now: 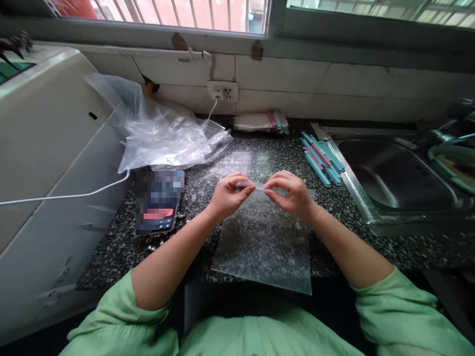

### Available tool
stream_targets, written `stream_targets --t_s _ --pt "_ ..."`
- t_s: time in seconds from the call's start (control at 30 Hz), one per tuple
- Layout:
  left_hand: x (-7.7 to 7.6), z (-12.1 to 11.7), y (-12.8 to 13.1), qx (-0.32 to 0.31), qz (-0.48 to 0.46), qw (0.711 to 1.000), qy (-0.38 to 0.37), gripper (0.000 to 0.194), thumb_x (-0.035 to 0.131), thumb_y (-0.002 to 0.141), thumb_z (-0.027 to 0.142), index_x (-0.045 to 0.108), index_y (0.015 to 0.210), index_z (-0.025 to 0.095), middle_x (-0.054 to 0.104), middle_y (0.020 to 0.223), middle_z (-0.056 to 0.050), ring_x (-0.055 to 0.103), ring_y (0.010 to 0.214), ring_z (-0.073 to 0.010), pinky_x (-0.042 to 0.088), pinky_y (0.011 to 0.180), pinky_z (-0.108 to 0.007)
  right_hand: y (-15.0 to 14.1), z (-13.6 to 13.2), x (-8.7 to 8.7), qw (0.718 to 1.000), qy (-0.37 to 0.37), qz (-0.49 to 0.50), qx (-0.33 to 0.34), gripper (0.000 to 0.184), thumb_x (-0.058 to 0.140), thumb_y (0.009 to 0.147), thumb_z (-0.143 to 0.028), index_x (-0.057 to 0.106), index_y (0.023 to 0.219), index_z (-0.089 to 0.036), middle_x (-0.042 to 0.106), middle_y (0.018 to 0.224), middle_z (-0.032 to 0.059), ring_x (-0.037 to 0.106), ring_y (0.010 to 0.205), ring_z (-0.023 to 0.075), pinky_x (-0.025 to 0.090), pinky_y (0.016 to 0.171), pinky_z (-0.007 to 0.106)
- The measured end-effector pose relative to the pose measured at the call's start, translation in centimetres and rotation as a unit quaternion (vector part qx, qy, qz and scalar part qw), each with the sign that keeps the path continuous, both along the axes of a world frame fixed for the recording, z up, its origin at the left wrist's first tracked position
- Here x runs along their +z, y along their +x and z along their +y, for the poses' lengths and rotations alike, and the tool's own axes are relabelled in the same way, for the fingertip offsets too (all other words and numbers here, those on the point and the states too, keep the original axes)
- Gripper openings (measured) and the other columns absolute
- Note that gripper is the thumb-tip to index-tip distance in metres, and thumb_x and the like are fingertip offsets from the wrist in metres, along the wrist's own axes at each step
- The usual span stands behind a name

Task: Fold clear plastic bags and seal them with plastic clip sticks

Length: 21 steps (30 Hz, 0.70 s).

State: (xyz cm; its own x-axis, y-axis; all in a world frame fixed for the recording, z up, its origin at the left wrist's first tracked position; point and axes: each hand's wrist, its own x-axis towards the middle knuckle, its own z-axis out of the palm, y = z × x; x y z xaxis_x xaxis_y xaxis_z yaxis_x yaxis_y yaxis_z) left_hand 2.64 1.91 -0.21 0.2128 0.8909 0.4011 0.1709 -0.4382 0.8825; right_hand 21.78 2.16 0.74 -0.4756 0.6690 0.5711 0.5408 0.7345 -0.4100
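A clear plastic bag (265, 242) lies flat on the speckled counter, its lower edge reaching past the counter's front. My left hand (232, 194) pinches the bag's top edge between thumb and fingers. Close beside it, my right hand (289, 194) pinches the same edge, with a small gap between the two hands. To the right lies a loose pile of teal and pink strips (322, 157). Behind my hands, a packet (256, 121) with pink and teal strip ends at its right rests against the wall.
Crumpled clear plastic bags (166, 136) lie at the back left. In front of them is a phone (159, 202) with its screen lit. A white cable runs to a wall socket (222, 92). At the right is a steel sink (397, 170); a white appliance (48, 133) stands left.
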Motion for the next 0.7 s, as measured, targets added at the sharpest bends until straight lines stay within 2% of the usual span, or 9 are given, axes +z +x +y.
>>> stream_targets --t_s 0.13,0.37,0.7 --pt "-0.14 0.14 -0.11 -0.003 -0.003 1.000 -0.001 0.022 0.064 0.074 0.037 0.066 0.065 0.016 0.057 0.065 -0.003 0.051 0.061 -0.0118 0.040 0.056 -0.024 0.25 0.18 0.14 1.000 -0.014 -0.003 -0.007 0.012 0.056 0.081 -0.024 0.061 0.071 -0.020 0.064 0.071 0.0031 0.055 0.070 0.0161 0.043 0.066 0.030" --pt "-0.23 0.10 0.17 -0.004 -0.005 1.000 -0.024 0.016 0.070 0.067 0.033 0.068 0.066 0.017 0.058 0.065 -0.001 0.053 0.063 -0.0119 0.043 0.059 -0.024 -0.22 0.00 0.12 0.999 0.025 -0.029 -0.002 0.012 0.054 0.080 -0.020 0.059 0.068 -0.020 0.064 0.071 0.0031 0.053 0.070 0.0163 0.043 0.067 0.029" --pt "0.10 -0.20 0.20 0.005 0.025 1.000 0.013 0.013 0.065 0.072 0.028 0.066 0.065 0.017 0.058 0.066 -0.001 0.053 0.063 -0.0119 0.044 0.063 -0.026 -0.49 -0.03 0.06 0.999 0.025 -0.025 -0.013 0.013 0.053 0.081 -0.022 0.059 0.069 -0.020 0.064 0.071 0.0035 0.053 0.071 0.0165 0.042 0.068 0.030"
